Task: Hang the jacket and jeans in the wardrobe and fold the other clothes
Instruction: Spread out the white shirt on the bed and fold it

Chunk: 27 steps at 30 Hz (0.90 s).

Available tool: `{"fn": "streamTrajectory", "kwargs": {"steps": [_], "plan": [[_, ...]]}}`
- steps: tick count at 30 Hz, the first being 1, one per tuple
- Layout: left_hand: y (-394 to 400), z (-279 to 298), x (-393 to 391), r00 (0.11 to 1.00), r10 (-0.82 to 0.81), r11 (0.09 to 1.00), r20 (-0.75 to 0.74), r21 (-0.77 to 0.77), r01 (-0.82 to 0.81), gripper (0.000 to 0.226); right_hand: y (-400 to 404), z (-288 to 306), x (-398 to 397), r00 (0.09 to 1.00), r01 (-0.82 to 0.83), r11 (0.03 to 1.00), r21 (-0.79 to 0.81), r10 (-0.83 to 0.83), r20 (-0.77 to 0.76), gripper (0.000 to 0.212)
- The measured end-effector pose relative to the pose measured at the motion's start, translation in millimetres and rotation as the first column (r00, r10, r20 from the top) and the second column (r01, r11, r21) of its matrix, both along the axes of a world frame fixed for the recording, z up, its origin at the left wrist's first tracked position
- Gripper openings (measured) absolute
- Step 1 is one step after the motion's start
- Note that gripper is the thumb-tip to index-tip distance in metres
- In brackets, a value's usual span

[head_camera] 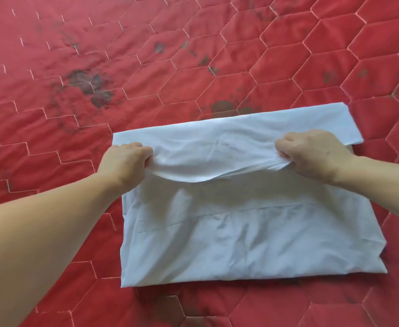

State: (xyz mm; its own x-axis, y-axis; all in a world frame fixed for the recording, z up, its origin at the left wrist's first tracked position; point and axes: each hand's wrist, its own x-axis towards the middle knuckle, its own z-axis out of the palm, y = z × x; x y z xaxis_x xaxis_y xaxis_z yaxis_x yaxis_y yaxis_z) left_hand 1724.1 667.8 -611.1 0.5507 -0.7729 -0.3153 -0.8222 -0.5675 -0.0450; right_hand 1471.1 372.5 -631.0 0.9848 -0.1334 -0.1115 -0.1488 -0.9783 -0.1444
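Note:
A pale blue-white garment [248,237] lies partly folded on the red quilted bed cover [193,55], right of the middle of the view. Its far part is doubled over towards me, and the folded edge sags between my hands. My left hand [125,164] grips the left end of that fold, fingers curled into the cloth. At the fold's right end, my right hand [314,153] grips the cloth the same way. The near part of the garment lies flat and creased. No jacket, jeans or wardrobe is in view.
The red cover with hexagon stitching fills the whole view. Dark worn patches [92,86] mark it left of the middle and behind the garment.

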Motion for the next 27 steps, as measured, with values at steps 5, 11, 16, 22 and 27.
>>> {"fn": "streamTrajectory", "kwargs": {"steps": [5,11,16,22,27], "plan": [[-19.3,7.4,-36.9,0.991,-0.030,0.998,-0.133,0.042,0.035,0.026,29.8,-11.2,-6.8,0.991,0.133,0.990,-0.045,-0.133,0.000,0.023],[-64.5,-3.2,-92.5,0.961,-0.252,0.967,-0.110,-0.066,0.246,0.045,44.9,-4.3,-1.7,0.972,0.183,0.979,-0.088,-0.194,-0.135,0.022],[-78.4,-17.1,-95.0,0.968,-0.237,0.970,-0.076,0.035,0.240,0.045,23.8,-1.8,-13.2,0.941,0.197,0.959,-0.202,-0.243,-0.234,0.028],[-84.4,-17.0,-108.6,0.946,-0.245,0.969,-0.213,-0.039,0.243,0.039,-7.0,4.3,-26.0,0.942,0.214,0.944,-0.252,-0.268,-0.204,0.025],[-82.8,-32.8,-109.0,0.972,-0.203,0.977,-0.120,0.043,0.209,0.025,-0.1,6.3,-33.6,0.941,0.147,0.977,-0.155,-0.187,-0.284,0.021]]}}
